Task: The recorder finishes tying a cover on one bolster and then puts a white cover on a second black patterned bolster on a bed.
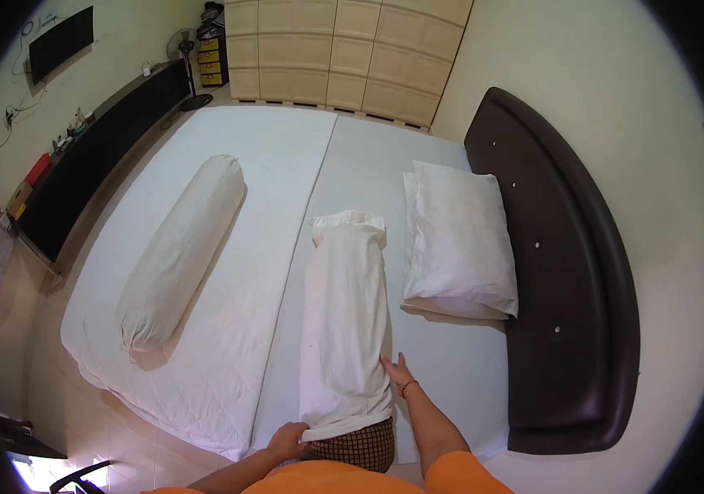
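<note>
A white bolster cover (345,321) lies lengthwise on the bed in front of me, over a bolster whose brown checked end (358,446) sticks out of the cover's near opening. My left hand (289,439) grips the hem at the left corner of that opening. My right hand (397,373) rests against the cover's right side, thumb and fingers apart; whether it pinches any cloth cannot be told. The far end of the cover looks flat and gathered. A second bolster in a white cover (182,253) lies to the left.
White pillows (460,241) are stacked by the dark brown padded headboard (565,296). Two white mattresses (234,370) meet in a seam left of the cover. Beyond stand a cream drawer cabinet (352,55), a pedestal fan (188,55) and a low black cabinet (111,148).
</note>
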Tool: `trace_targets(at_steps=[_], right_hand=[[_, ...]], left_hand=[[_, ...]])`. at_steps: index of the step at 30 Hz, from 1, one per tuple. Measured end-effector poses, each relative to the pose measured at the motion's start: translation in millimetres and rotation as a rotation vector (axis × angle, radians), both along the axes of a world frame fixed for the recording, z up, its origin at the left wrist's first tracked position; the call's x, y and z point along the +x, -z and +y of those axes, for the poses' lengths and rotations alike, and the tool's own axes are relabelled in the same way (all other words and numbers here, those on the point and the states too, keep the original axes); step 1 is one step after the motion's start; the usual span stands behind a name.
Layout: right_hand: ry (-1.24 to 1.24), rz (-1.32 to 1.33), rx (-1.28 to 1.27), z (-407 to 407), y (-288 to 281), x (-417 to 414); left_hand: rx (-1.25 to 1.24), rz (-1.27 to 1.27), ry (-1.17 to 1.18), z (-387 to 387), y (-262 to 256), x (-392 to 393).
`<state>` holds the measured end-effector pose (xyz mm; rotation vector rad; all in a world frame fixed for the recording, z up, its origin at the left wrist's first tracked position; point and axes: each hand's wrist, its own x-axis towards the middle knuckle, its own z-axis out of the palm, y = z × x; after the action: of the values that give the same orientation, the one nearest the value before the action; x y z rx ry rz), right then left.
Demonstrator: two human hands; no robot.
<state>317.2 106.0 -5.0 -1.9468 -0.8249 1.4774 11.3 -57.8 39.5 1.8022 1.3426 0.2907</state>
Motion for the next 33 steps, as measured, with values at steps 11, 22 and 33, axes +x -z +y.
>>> trace_targets(at_steps=[11, 22, 33], right_hand=[[0.06, 0.486, 0.184, 21.6, 12.0, -102.5], [0.282, 0.42, 0.64, 32.7, -131.1, -69.3], [-0.693, -0.307, 0.559, 4.5, -120.4, -148.3]], left_hand=[[0.079, -0.058, -0.018, 21.2, -17.7, 12.6], [0.138, -0.465, -0.051, 41.1, -51.0, 36.6], [0.073, -0.106, -0.38, 82.4, 23.0, 15.5]])
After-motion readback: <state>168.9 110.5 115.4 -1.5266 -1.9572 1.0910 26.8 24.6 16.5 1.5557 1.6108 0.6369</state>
